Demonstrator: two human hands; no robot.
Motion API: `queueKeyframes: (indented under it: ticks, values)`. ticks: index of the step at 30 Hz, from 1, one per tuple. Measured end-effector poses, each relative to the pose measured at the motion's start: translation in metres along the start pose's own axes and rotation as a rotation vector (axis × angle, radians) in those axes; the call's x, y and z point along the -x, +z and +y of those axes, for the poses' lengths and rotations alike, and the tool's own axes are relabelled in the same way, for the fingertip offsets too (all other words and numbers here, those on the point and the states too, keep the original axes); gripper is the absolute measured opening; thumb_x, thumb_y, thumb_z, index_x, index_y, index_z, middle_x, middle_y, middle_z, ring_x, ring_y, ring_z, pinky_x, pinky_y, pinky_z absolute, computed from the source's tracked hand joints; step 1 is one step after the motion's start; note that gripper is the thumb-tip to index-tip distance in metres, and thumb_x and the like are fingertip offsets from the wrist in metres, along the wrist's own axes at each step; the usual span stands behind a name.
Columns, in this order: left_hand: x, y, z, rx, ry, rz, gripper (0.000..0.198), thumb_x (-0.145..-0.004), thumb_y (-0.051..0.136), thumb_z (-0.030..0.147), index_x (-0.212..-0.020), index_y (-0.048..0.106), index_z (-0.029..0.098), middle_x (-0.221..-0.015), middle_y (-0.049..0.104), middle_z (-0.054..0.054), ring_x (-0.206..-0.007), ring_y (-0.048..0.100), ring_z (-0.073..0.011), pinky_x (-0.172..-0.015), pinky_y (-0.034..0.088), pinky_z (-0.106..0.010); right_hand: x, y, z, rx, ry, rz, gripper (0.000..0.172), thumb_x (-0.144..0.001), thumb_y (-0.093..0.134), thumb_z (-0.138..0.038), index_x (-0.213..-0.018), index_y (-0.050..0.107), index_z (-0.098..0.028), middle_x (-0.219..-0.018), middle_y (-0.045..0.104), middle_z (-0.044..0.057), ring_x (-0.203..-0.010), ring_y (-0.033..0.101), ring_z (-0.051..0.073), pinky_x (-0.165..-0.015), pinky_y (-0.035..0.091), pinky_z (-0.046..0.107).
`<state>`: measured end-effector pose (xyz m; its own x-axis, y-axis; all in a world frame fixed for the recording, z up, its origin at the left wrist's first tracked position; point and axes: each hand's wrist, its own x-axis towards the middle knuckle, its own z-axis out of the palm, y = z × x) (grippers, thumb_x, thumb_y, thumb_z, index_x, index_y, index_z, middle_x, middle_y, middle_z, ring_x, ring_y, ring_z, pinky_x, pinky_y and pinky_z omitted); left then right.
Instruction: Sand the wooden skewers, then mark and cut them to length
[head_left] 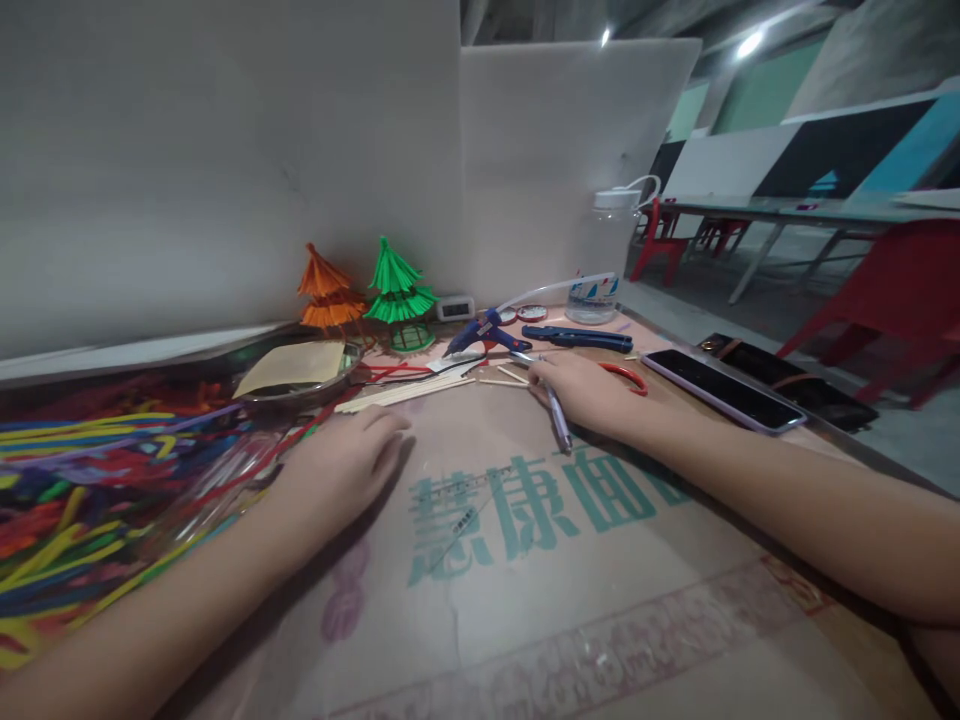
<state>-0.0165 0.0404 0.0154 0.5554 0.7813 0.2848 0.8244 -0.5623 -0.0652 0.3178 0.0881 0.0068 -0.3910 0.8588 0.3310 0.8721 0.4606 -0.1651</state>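
My left hand (349, 455) rests on the tabletop at left of centre, its fingers loosely bent and thumb apart, holding nothing. Just beyond its fingertips lies a bundle of thin pale wooden sticks (409, 393). Further right, my right hand (577, 388) is closed, palm down, around a light purple pen (559, 422) that slants out toward me from beneath its fingers. Its thumb is hidden. Red-handled scissors (628, 378) lie partly behind this hand. A blue hot glue gun (480, 330) sits just past it, beside dark blue pliers-like tool handles (581, 338).
Colourful pipe cleaners (67, 520) cover the left side. Behind stand orange (328, 285) and green (397, 280) pipe-cleaner trees, a small digital display (455, 308) and a water bottle (600, 250). A phone (724, 388) and a dark case (787, 380) lie at the right edge.
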Motion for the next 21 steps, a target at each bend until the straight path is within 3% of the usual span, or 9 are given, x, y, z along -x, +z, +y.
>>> queueKeyframes:
  ticks: [3,7,10,13,21]
  values:
    - [0.003,-0.002,0.01,0.154,0.005,0.031,0.034,-0.103,0.045,0.038,-0.115,0.071,0.021,-0.114,0.076,-0.009,-0.103,0.071,-0.0262,-0.089,0.055,-0.038,0.001,-0.006,-0.01,-0.067,0.012,0.091,0.011,-0.09,0.056,-0.014,-0.088,0.067,-0.017,-0.087,0.067,0.01,-0.086,0.06,0.026,-0.079,0.044,0.037]
    - [0.006,-0.018,0.02,0.506,-0.141,0.087,0.036,-0.099,0.054,0.041,-0.126,0.07,0.023,-0.104,0.079,-0.006,-0.08,0.07,-0.0189,-0.073,0.054,-0.031,0.012,-0.017,-0.047,-0.351,-0.043,0.188,0.01,-0.096,0.056,-0.029,-0.093,0.064,-0.022,-0.083,0.064,0.004,-0.072,0.058,0.02,-0.068,0.046,0.033]
    - [0.006,-0.034,0.029,0.706,-0.17,0.165,0.028,-0.096,0.059,0.035,-0.115,0.075,0.021,-0.1,0.079,-0.005,-0.076,0.067,-0.0155,-0.069,0.053,-0.027,0.025,-0.018,-0.074,-0.569,-0.121,0.182,0.011,-0.096,0.057,-0.03,-0.09,0.063,-0.024,-0.076,0.062,0.001,-0.065,0.055,0.017,-0.062,0.043,0.031]
    - [0.007,-0.044,0.035,0.814,-0.132,0.225,0.019,-0.094,0.065,0.032,-0.101,0.078,0.021,-0.096,0.08,-0.002,-0.08,0.069,-0.0149,-0.072,0.053,-0.025,0.035,-0.015,-0.088,-0.615,-0.137,0.152,0.016,-0.097,0.056,-0.034,-0.091,0.065,-0.023,-0.076,0.063,0.003,-0.066,0.057,0.018,-0.06,0.044,0.032]
    - [0.011,-0.041,0.037,0.967,-0.131,0.298,0.013,-0.093,0.071,0.033,-0.095,0.08,0.024,-0.086,0.078,0.001,-0.078,0.067,-0.0121,-0.071,0.05,-0.022,0.04,-0.014,-0.093,-0.6,-0.092,0.067,0.02,-0.097,0.055,-0.037,-0.093,0.067,-0.022,-0.075,0.064,0.002,-0.064,0.058,0.015,-0.059,0.046,0.028]
